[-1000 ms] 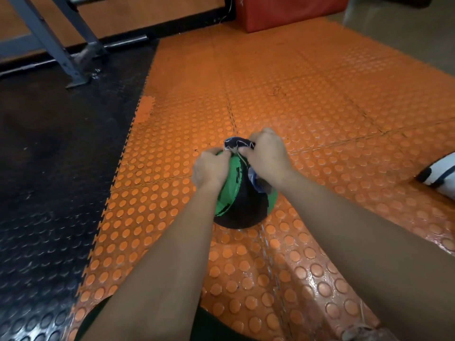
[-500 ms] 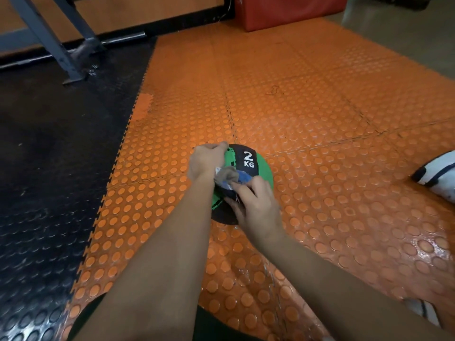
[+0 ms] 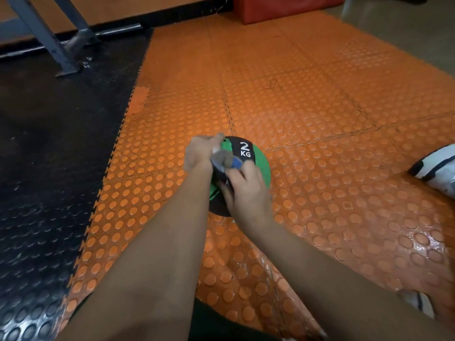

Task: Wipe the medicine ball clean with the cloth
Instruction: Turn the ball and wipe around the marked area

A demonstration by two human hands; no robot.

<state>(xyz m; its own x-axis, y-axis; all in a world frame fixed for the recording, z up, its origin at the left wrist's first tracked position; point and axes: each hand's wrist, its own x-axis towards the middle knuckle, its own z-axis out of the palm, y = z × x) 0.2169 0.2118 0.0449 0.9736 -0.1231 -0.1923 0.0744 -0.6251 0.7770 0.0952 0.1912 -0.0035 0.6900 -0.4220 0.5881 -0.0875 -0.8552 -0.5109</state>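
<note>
We press a bunched cloth point(image 3: 225, 160) onto the green-and-black 2 kg medicine ball point(image 3: 258, 163) on orange studded matting point(image 3: 320, 119); left hand point(image 3: 200, 152) and right hand point(image 3: 246, 190) both grip the cloth.

Gym floor: studded orange interlocking mats point(image 3: 307, 99) meet black ones point(image 3: 49, 156); grey steel rack legs point(image 3: 46, 38), red padded block point(image 3: 283, 7), 2 KG medicine ball point(image 3: 258, 158).

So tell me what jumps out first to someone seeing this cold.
The green and black medicine ball marked 2 KG sits mid-frame on the studded orange floor mat. Both hands meet on it: the left hand grips its far left edge, while the right hand presses a grey-blue cloth to its top.
</note>
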